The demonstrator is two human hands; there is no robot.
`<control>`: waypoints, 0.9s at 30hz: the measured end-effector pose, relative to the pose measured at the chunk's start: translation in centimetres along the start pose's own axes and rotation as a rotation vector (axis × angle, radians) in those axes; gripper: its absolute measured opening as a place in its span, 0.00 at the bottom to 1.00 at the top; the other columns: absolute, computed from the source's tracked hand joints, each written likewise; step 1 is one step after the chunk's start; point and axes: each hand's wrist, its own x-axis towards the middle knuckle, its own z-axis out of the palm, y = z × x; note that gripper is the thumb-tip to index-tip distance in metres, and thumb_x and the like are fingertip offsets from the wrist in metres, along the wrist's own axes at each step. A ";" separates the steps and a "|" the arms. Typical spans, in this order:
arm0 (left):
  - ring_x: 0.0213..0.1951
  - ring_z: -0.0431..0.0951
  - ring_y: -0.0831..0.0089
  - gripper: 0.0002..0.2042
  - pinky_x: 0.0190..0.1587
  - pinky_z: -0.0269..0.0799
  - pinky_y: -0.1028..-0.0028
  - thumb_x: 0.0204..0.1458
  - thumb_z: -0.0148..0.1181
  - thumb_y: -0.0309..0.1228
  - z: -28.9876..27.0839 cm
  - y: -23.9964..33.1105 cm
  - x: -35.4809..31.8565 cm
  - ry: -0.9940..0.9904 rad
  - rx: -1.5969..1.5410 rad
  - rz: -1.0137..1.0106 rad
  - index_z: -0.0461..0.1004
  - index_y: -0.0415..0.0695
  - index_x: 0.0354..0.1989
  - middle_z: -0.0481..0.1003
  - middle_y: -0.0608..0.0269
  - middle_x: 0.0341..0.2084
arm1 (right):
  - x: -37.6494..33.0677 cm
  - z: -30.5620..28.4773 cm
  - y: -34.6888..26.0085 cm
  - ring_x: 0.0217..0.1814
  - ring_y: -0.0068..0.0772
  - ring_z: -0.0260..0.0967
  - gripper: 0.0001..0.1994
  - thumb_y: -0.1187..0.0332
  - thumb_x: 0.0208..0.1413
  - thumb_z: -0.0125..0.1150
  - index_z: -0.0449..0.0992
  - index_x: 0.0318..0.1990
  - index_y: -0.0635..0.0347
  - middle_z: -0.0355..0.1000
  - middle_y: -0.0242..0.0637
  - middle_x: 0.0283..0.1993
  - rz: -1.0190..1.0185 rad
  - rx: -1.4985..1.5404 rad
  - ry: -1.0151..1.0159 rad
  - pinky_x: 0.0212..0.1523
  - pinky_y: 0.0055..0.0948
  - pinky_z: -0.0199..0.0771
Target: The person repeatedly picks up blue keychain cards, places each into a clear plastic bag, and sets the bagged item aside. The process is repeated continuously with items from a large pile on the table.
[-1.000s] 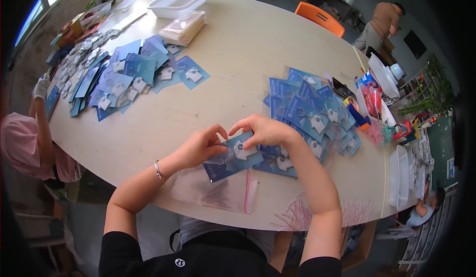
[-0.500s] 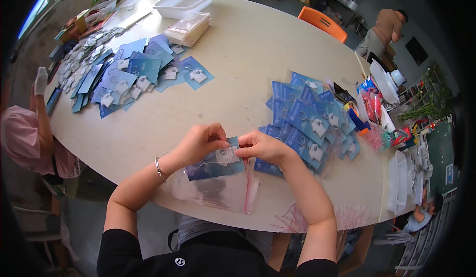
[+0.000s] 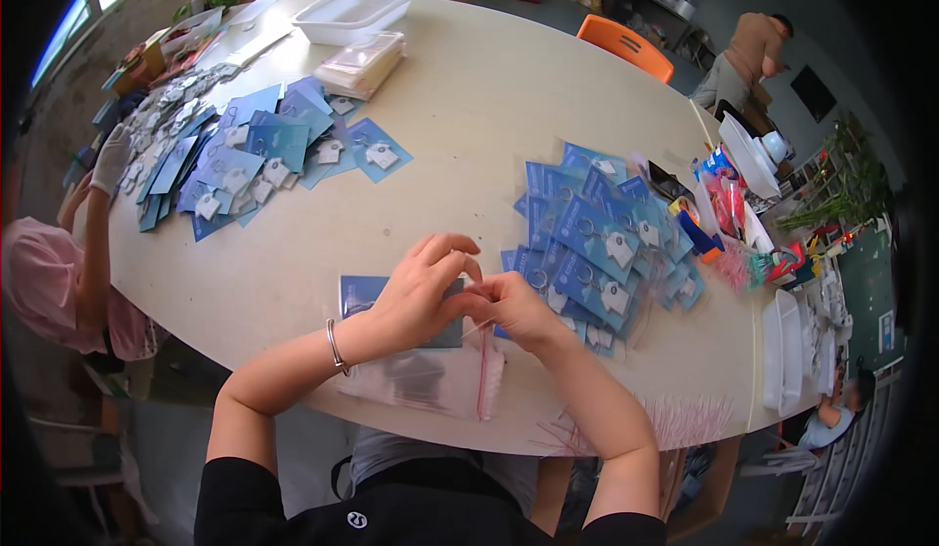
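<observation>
A blue card point(image 3: 361, 289) lies partly under my left hand point(image 3: 427, 297), with only its left and lower parts showing. My left fingers are bent, and the thumb meets my right fingertips. My right hand point(image 3: 520, 309) is closed in a pinch beside it, with a bit of clear plastic and a thin strand at the fingertips. What the left fingertips grip is hidden. Just below, near the table edge, lie clear zip bags point(image 3: 416, 386) with a red strip along their right side. Beyond my right hand is a heap of bagged blue cards point(image 3: 579, 225) with white shirt-shaped key rings.
Unbagged cards with key rings point(image 3: 259, 145) are piled at the left. A white tub point(image 3: 357, 13) and a stack of clear bags point(image 3: 362, 65) stand at the back. Pink ties point(image 3: 685, 422) lie at the front right edge. A person in pink point(image 3: 49, 287) sits at the left.
The card that both hands held up now lies on the table behind my left hand. My left hand has turned over and moved right, to my right fingertips.
</observation>
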 end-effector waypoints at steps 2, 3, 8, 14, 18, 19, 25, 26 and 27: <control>0.44 0.70 0.61 0.15 0.44 0.68 0.68 0.42 0.68 0.28 -1.0 1.0 0.7 0.099 -0.032 -0.049 0.69 0.42 0.37 0.68 0.57 0.43 | -2.0 -3.7 -0.8 0.28 0.20 0.67 0.05 0.78 0.49 0.57 0.75 0.35 0.67 0.72 0.32 0.29 -0.057 -0.027 0.208 0.27 0.21 0.67; 0.46 0.69 0.60 0.17 0.45 0.68 0.67 0.42 0.68 0.29 -1.7 1.2 0.7 0.150 -0.038 -0.081 0.69 0.42 0.39 0.68 0.57 0.44 | -3.0 -6.1 -1.3 0.28 0.20 0.69 0.06 0.78 0.49 0.56 0.75 0.36 0.68 0.73 0.33 0.30 -0.095 -0.038 0.330 0.27 0.22 0.68; 0.42 0.70 0.61 0.26 0.46 0.67 0.68 0.37 0.70 0.43 -0.3 -2.8 -3.6 -0.524 0.237 -0.210 0.68 0.43 0.43 0.70 0.58 0.37 | -7.5 -18.3 -1.6 0.24 0.21 0.71 0.10 0.82 0.49 0.55 0.73 0.41 0.67 0.74 0.35 0.31 -0.066 -0.121 0.669 0.21 0.17 0.70; 0.43 0.70 0.61 0.27 0.44 0.68 0.68 0.34 0.73 0.41 1.1 -3.0 -3.8 -0.496 0.137 -0.323 0.69 0.43 0.41 0.69 0.61 0.35 | -4.5 -21.3 -2.4 0.30 0.32 0.73 0.14 0.80 0.48 0.57 0.73 0.44 0.68 0.74 0.41 0.34 -0.323 -1.141 1.146 0.31 0.28 0.73; 0.43 0.70 0.62 0.26 0.43 0.68 0.69 0.31 0.74 0.41 0.3 -3.4 -3.7 -0.477 0.299 -0.283 0.70 0.45 0.39 0.70 0.62 0.33 | 7.3 -7.2 -5.5 0.40 0.42 0.73 0.18 0.68 0.49 0.61 0.73 0.47 0.65 0.72 0.47 0.44 -0.429 -0.982 0.650 0.42 0.34 0.72; 0.43 0.70 0.63 0.25 0.42 0.68 0.68 0.31 0.74 0.41 0.4 -3.6 -3.9 -0.523 0.276 -0.290 0.71 0.45 0.38 0.71 0.63 0.32 | 10.7 -4.2 -5.1 0.40 0.36 0.72 0.21 0.63 0.49 0.62 0.72 0.49 0.65 0.73 0.44 0.44 -0.347 -0.951 0.553 0.42 0.30 0.71; 0.37 0.74 0.63 0.16 0.38 0.70 0.67 0.36 0.70 0.36 -0.2 -3.6 -4.5 -0.565 0.027 -0.324 0.73 0.47 0.34 0.73 0.63 0.29 | 25.8 4.9 -6.4 0.56 0.45 0.66 0.33 0.50 0.44 0.68 0.68 0.53 0.66 0.68 0.49 0.53 0.044 -1.156 0.554 0.52 0.44 0.67; 0.35 0.75 0.60 0.13 0.37 0.71 0.66 0.40 0.67 0.32 -0.2 -3.4 -4.7 -0.494 -0.013 -0.319 0.73 0.45 0.34 0.73 0.62 0.28 | 26.7 5.5 -6.7 0.56 0.45 0.66 0.35 0.49 0.43 0.69 0.67 0.53 0.65 0.67 0.49 0.54 0.113 -1.206 0.615 0.53 0.45 0.67; 0.34 0.75 0.60 0.12 0.36 0.71 0.65 0.40 0.67 0.31 0.2 -3.6 -4.9 -0.463 0.006 -0.328 0.74 0.44 0.34 0.73 0.61 0.28 | 27.4 5.6 -7.2 0.56 0.43 0.66 0.36 0.49 0.41 0.70 0.67 0.53 0.64 0.67 0.48 0.55 0.201 -1.176 0.554 0.53 0.45 0.67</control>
